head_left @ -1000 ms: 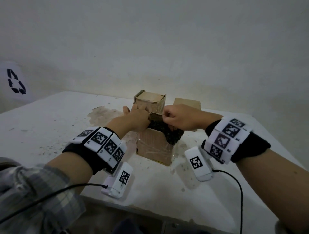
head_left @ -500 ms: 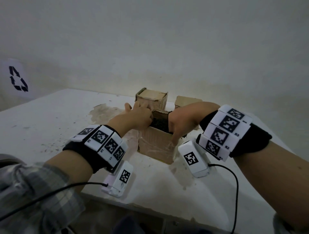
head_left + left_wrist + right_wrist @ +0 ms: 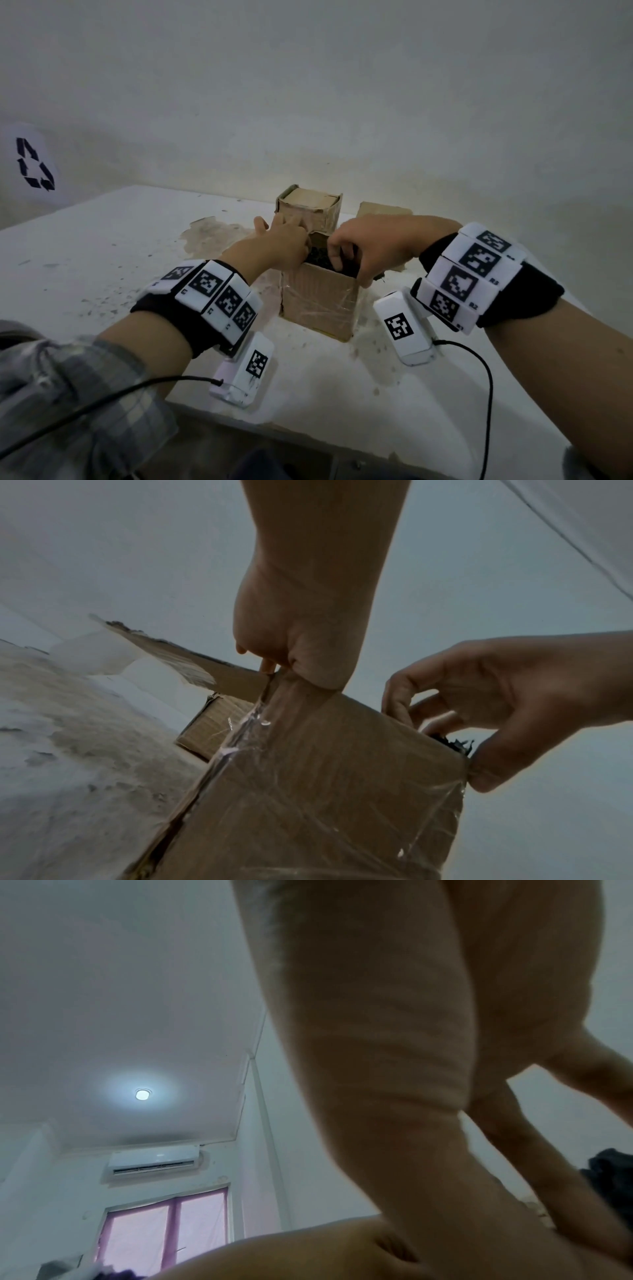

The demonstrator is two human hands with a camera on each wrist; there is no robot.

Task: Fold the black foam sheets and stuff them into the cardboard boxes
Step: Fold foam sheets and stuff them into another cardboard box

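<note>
An open, tape-wrapped cardboard box (image 3: 320, 303) stands mid-table with crumpled black foam sheet (image 3: 318, 256) inside its mouth. My left hand (image 3: 289, 241) grips the box's top left rim, fingers curled over it; the left wrist view shows this left hand (image 3: 291, 653) at the corner of the box (image 3: 325, 791). My right hand (image 3: 346, 255) has its fingers curled down into the box on the foam, thumb outside the right corner. A scrap of foam (image 3: 452, 744) pokes out under that right hand (image 3: 479, 712). In the right wrist view only dark foam (image 3: 609, 1175) shows past the palm.
A second, closed cardboard box (image 3: 308, 205) stands just behind the open one, and a third piece of cardboard (image 3: 380, 209) lies behind my right hand. The white table (image 3: 102, 260) is stained and speckled left of the boxes. Its near edge runs below my wrists.
The foam that hung over the box's front rim has been pushed down inside by my right hand, which first plunged in and now sits higher. My left hand stayed on the rim.
</note>
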